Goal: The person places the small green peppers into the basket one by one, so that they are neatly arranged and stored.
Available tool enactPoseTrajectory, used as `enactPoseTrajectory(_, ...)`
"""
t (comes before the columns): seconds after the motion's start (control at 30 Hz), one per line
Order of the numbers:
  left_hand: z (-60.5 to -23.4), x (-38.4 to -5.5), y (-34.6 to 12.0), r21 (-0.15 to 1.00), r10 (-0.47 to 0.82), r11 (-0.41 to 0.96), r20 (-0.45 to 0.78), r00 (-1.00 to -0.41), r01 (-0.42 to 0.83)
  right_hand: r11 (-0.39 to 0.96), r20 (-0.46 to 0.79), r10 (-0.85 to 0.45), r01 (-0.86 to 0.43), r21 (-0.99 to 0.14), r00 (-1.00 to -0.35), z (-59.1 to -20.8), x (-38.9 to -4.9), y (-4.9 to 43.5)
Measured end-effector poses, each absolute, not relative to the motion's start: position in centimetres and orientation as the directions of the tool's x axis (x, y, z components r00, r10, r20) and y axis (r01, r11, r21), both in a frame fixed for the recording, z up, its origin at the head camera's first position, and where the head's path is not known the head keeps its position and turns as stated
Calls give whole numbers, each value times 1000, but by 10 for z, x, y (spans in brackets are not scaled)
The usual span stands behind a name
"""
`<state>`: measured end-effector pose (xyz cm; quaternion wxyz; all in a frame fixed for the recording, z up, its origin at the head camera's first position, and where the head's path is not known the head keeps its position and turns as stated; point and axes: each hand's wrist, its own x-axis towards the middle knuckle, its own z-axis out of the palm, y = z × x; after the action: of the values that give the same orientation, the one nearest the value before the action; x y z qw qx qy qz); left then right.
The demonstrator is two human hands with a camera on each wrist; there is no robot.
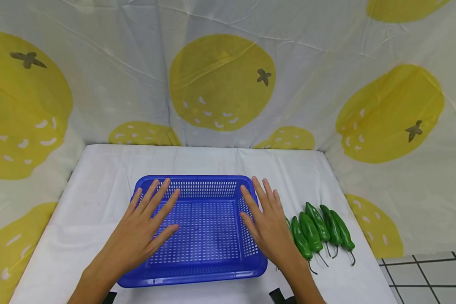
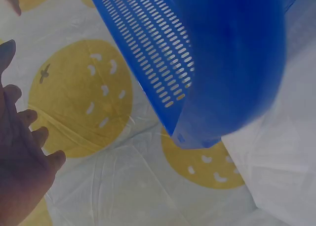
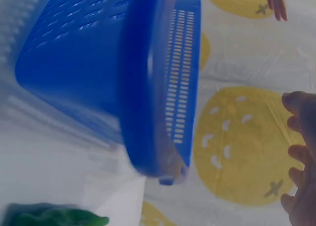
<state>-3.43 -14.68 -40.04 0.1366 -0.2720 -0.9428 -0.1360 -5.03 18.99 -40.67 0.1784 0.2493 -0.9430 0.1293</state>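
Note:
A blue plastic basket (image 1: 197,281) with slotted walls and floor stands in the middle of the white-covered table, with nothing in it. Fingers spread, my left hand (image 1: 138,232) hovers over its left side, palm down. My right hand (image 1: 270,226) is held the same way over the right rim, its fingers straight. Neither hand holds anything. Several green peppers (image 1: 309,231) with stems lie in a row just right of my right hand, which partly hides the leftmost ones. In the right wrist view, a blurred green pepper (image 3: 59,217) shows at the bottom left.
White cloth (image 1: 106,181) covers the table. A pale curtain with yellow fruit prints (image 1: 222,82) rises behind the table and along both sides. Tiled floor (image 1: 425,274) shows beyond the table's right edge.

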Motion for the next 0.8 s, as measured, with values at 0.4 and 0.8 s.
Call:
enactPoseTrajectory(0.4, -430, -32, -174, 318, 370, 839, 260, -892, 441, 894, 389, -288, -392, -219, -875, -426, -41, 227)
enactPoseTrajectory(0.8, -466, -33, -195, 693, -1, 716, 120, -993, 83, 923, 235, -111, -188, -337, -966, -458, -37, 253)
